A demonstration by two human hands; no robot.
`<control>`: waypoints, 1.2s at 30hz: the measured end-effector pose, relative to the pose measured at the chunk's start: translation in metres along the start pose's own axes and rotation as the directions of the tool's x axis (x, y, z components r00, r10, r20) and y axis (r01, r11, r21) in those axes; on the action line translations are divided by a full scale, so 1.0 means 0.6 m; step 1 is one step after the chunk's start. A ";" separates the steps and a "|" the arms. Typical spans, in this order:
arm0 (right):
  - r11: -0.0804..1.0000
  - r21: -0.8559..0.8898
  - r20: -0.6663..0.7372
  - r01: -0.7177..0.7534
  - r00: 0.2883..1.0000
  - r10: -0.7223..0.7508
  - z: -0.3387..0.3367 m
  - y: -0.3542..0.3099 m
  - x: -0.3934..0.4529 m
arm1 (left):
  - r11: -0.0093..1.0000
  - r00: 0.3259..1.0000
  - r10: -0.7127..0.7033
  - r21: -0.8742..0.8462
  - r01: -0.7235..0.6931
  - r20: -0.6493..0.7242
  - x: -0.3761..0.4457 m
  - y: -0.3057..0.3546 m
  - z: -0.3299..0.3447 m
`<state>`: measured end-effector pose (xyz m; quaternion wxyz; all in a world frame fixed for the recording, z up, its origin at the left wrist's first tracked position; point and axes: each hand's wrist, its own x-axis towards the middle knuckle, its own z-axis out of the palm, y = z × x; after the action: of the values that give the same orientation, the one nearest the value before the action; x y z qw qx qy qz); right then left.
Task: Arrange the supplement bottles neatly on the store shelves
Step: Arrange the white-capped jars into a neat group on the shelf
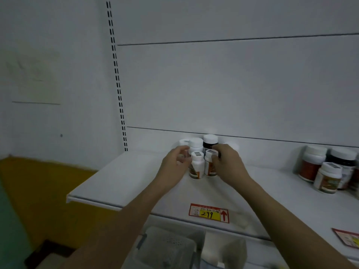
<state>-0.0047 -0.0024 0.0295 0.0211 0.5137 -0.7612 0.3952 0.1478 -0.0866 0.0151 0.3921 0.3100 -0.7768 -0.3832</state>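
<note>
While hands (174,162) seemingly grip them, bottles (197,165) stand upright.

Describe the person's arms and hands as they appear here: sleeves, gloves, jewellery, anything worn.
Both forearms are bare as far as the frame shows; no sleeves reach into view. The left hand and right hand wear no gloves. No watch, bracelet or ring is visible, though the picture is dim and slightly blurred, so small items could be missed.

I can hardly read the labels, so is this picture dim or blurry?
Head view: both. Dim, greyish light; the left hand is motion-smeared, the bottles are soft, and the shelf edge bows from the wide lens; only the price tag reads clearly.
</note>
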 end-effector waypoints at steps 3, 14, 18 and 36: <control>0.998 -0.062 0.016 0.017 1.000 -0.017 0.018 0.000 0.018 | 0.999 0.996 0.050 -0.023 -0.049 0.079 0.028 -0.011 0.017; 0.988 -0.110 0.067 0.108 0.993 -0.101 0.019 0.018 0.017 | 0.993 0.985 0.118 -0.001 -0.119 0.122 0.056 -0.055 -0.001; 0.988 -0.070 0.141 0.141 0.981 -0.130 0.008 0.014 0.008 | 0.995 0.969 0.099 -0.041 -0.092 0.227 0.057 -0.052 -0.012; 0.975 0.213 0.290 -0.062 0.957 -0.002 0.009 0.022 0.007 | 0.993 0.973 0.051 -0.119 -0.025 0.223 0.058 -0.057 -0.026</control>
<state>-0.0151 -0.0071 0.0200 -0.1532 0.5533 -0.7154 0.3983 0.1495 -0.1369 0.0054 0.3259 0.2262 -0.7986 -0.4526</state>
